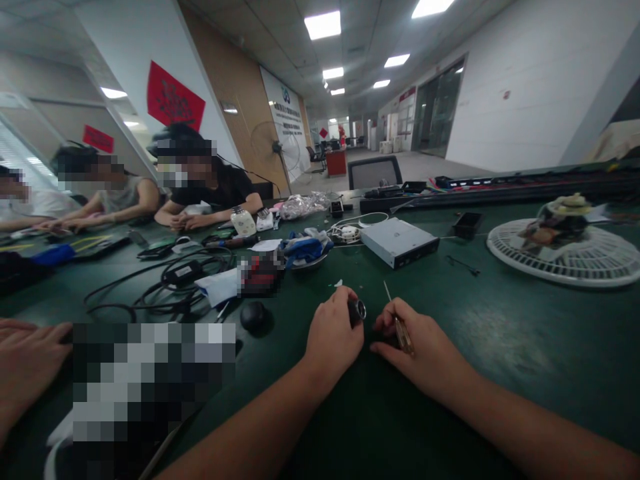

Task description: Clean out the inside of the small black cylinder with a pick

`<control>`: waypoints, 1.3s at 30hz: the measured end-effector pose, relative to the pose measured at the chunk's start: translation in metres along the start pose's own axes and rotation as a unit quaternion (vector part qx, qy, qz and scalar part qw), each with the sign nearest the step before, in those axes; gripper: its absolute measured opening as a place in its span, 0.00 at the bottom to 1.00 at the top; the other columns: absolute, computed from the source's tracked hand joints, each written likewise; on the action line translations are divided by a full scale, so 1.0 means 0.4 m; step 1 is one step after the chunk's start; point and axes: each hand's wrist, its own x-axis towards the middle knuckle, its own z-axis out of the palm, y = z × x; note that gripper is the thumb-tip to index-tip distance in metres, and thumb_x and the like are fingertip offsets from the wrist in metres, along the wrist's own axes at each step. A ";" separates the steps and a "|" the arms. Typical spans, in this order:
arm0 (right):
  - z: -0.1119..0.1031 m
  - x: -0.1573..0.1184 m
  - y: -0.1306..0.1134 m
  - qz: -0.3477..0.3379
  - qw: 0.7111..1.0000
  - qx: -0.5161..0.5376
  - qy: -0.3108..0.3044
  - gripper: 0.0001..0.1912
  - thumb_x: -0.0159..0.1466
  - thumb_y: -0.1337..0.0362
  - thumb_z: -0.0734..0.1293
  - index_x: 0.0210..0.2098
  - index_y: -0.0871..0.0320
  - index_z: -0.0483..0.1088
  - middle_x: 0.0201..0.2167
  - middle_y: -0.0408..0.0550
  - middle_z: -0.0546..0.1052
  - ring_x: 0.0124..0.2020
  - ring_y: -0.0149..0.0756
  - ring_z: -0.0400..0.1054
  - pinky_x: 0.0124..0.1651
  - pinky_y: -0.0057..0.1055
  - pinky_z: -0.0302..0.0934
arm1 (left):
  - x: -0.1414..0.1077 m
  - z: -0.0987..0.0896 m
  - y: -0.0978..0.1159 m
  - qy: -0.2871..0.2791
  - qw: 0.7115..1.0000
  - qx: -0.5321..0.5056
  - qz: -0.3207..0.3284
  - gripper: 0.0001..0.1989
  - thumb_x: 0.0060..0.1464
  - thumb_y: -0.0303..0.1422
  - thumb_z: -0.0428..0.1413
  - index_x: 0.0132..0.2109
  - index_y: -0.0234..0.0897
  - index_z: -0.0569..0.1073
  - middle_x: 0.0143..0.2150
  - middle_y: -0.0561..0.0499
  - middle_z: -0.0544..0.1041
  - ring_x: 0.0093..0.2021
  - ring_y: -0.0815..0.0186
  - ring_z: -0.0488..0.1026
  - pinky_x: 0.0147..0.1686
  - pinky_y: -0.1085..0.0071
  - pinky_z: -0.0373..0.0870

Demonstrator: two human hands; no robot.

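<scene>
Over the near middle of the green table, my left hand (330, 330) is closed round a small black cylindrical part (357, 312). A shiny ring rims its right end; the fingers hide the rest, and its kind is unclear. Just to the right, my right hand (417, 340) grips a screwdriver (404, 335) with a clear amber handle. Its thin shaft points up and away from me, apart from the black part. Shadow hides some of the right fingers. A small white scrap (339, 283) lies just beyond my left hand.
Beyond my hands sit a silver disc drive (399, 241), a white cable (345, 230) and a blue cloth bundle (307, 247). A white fan grille (565, 257) lies at right. Leftward are a black mouse (253, 317), black cables (145, 293) and another person's hand (30, 367).
</scene>
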 end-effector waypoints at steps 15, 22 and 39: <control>0.023 -0.010 0.012 -0.025 0.992 -0.111 0.059 0.11 0.59 0.72 0.63 0.40 0.54 0.62 0.34 0.48 0.76 0.35 0.43 0.74 0.37 0.41 0.67 | 0.001 -0.001 0.003 -0.007 1.000 0.010 0.004 0.13 0.57 0.23 0.53 0.48 0.41 0.67 0.42 0.48 0.78 0.41 0.59 0.76 0.40 0.65 0.67; 0.016 0.000 0.008 0.015 0.992 0.047 0.118 0.17 0.58 0.70 0.67 0.41 0.52 0.57 0.38 0.47 0.77 0.35 0.41 0.76 0.38 0.38 0.70 | -0.002 -0.005 0.010 -0.031 0.998 -0.002 0.045 0.13 0.55 0.22 0.52 0.47 0.40 0.67 0.44 0.48 0.77 0.43 0.59 0.74 0.42 0.64 0.67; -0.001 -0.003 -0.003 -0.011 0.984 0.130 0.119 0.16 0.60 0.69 0.69 0.34 0.51 0.55 0.37 0.48 0.81 0.41 0.42 0.78 0.44 0.40 0.70 | -0.005 -0.016 0.019 -0.079 0.990 -0.022 0.111 0.10 0.53 0.24 0.58 0.41 0.40 0.69 0.41 0.50 0.77 0.42 0.60 0.72 0.41 0.66 0.67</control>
